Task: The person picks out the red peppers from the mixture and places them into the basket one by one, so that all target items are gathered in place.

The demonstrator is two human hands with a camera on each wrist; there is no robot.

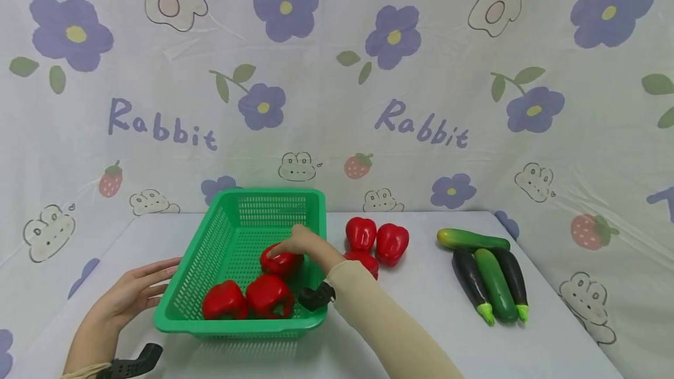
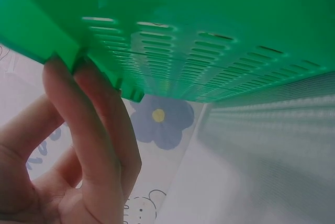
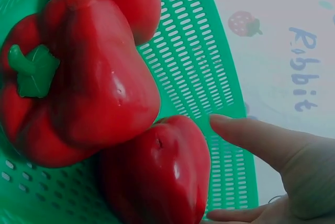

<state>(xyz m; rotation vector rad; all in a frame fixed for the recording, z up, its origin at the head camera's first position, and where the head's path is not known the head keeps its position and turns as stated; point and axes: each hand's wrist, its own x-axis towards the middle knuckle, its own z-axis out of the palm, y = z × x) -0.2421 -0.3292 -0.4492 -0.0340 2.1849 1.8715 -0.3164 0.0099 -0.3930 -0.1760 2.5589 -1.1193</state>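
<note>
My right hand (image 1: pixel 306 242) reaches into a green plastic basket (image 1: pixel 237 326), over a red bell pepper (image 1: pixel 284 265). In the right wrist view its thumb (image 3: pixel 251 132) is stretched out beside a pepper (image 3: pixel 157 177), and a fingertip shows low by that pepper's side. Two more red bell peppers, a left one (image 1: pixel 224 300) and a right one (image 1: pixel 270 297), lie near the basket's front wall. My left hand (image 1: pixel 129 297) is at the basket's left side. Its fingertips touch the underside of the rim in the left wrist view, fingers (image 2: pixel 86 124) loosely extended.
Right of the basket, several red bell peppers (image 1: pixel 392 244) lie on the white table (image 1: pixel 421 332), one partly behind my right forearm. Farther right are a cucumber (image 1: pixel 496 285), a yellow-tipped green one (image 1: pixel 471 240) and two eggplants (image 1: pixel 468 279). A printed cloth (image 1: pixel 326 86) hangs behind.
</note>
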